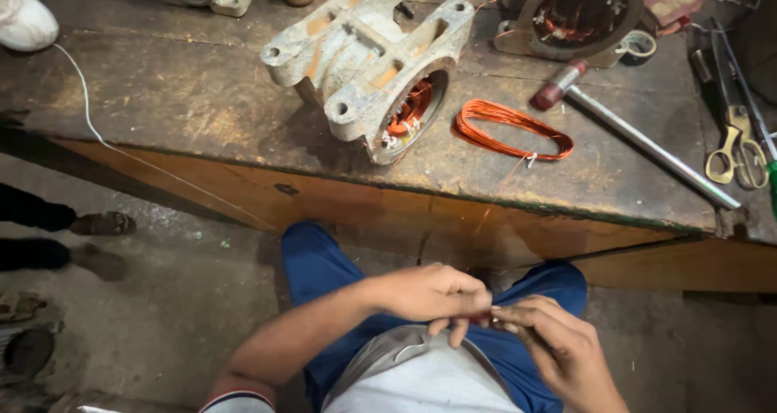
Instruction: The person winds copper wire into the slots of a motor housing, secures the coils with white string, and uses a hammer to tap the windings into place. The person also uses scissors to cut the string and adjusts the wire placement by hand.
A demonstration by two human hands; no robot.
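Copper wire (502,188) runs down from the coil (512,129) on the table (202,97). Left hand (433,293) and right hand (558,348) both pinch its end; the motor housing (372,61) already carries some windings.

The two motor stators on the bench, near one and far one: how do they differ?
The near stator housing lies tipped on its side at the bench's front edge, its bore facing the person; the far stator sits at the back, bore facing up. The near one is pale, chipped and lugged; the far one is dark and round. Both hold copper windings. The loose copper coil lies between them.
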